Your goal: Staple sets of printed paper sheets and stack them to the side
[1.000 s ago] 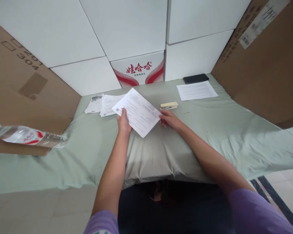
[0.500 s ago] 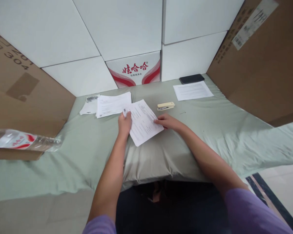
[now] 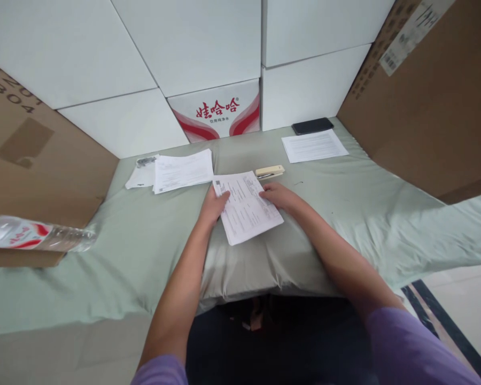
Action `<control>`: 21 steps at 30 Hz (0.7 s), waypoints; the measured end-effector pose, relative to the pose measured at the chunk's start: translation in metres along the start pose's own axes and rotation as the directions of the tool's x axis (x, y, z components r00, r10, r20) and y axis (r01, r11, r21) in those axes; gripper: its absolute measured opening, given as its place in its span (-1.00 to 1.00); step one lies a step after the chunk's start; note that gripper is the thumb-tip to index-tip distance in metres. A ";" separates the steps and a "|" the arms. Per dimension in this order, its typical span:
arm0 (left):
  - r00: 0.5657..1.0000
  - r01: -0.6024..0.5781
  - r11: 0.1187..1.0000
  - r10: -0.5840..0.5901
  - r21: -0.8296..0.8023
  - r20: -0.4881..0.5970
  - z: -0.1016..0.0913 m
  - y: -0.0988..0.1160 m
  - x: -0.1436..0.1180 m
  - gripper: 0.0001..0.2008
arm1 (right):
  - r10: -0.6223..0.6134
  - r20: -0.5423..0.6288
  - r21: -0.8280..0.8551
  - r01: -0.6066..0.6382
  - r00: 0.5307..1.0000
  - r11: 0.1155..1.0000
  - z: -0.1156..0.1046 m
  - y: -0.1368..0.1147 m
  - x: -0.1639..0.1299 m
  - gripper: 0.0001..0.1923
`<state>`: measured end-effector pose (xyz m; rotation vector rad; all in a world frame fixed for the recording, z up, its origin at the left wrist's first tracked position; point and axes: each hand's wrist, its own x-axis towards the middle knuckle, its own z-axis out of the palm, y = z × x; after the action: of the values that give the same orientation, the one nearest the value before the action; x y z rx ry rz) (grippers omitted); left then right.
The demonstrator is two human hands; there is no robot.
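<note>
Printed paper sheets (image 3: 246,214) are held tilted over the cloth near its front edge; how many sheets is unclear. My left hand (image 3: 215,205) grips their left edge, thumb on top. On the opposite edge, my right hand (image 3: 276,195) pinches the paper between thumb and fingers. Just beyond the right hand lies a cream stapler (image 3: 270,171), partly behind the paper's top corner. A stack of printed sheets (image 3: 182,170) rests to the left, and another printed paper (image 3: 315,146) lies at the back right.
A black phone (image 3: 312,126) lies behind the right-hand paper. Beside the left stack is a small clear packet (image 3: 142,172) with dark pieces. Cardboard boxes (image 3: 36,133) flank the green cloth (image 3: 128,256), white boxes (image 3: 116,123) stand behind, and a water bottle (image 3: 36,233) is at left.
Both hands have shifted slightly right with the held sheets. The paper has turned a little, its top edge now level and overlapping the stapler's near side.
</note>
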<state>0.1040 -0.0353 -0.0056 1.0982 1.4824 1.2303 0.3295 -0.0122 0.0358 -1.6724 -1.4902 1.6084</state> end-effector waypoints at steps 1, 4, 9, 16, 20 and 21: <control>1.000 0.006 1.000 -0.006 -0.006 0.004 0.001 -0.001 0.000 -0.59 | 0.015 0.000 -0.017 -0.015 1.000 1.000 -0.002 -0.001 -0.001 -0.93; 0.999 0.043 0.999 -0.044 0.020 0.015 0.002 -0.004 0.000 -0.59 | 0.053 0.063 -0.099 -0.046 0.997 0.994 -0.009 -0.004 -0.007 -0.87; 0.998 0.012 0.996 -0.016 0.088 0.054 0.002 -0.009 0.000 -0.59 | 0.024 0.197 -0.283 0.033 0.980 0.958 -0.017 -0.001 -0.010 -0.81; 0.995 -0.064 0.988 0.052 0.138 0.087 0.002 -0.016 0.001 -0.53 | -0.035 -0.029 -0.484 0.017 0.999 0.875 -0.026 -0.004 -0.015 -0.78; 0.992 -0.093 0.979 0.075 0.181 0.106 0.003 -0.011 -0.001 -0.56 | -0.257 -0.355 -0.470 0.067 0.899 0.880 -0.039 -0.008 -0.022 -0.78; 0.992 -0.090 0.977 0.070 0.195 0.108 0.003 -0.009 -0.002 -0.57 | -0.286 -0.398 -0.466 0.077 0.872 0.881 -0.043 -0.010 -0.024 -0.78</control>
<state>0.1066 -0.0372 -0.0147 1.3456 1.5214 1.0802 0.3688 -0.0128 0.0673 -1.8912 -1.7641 0.7234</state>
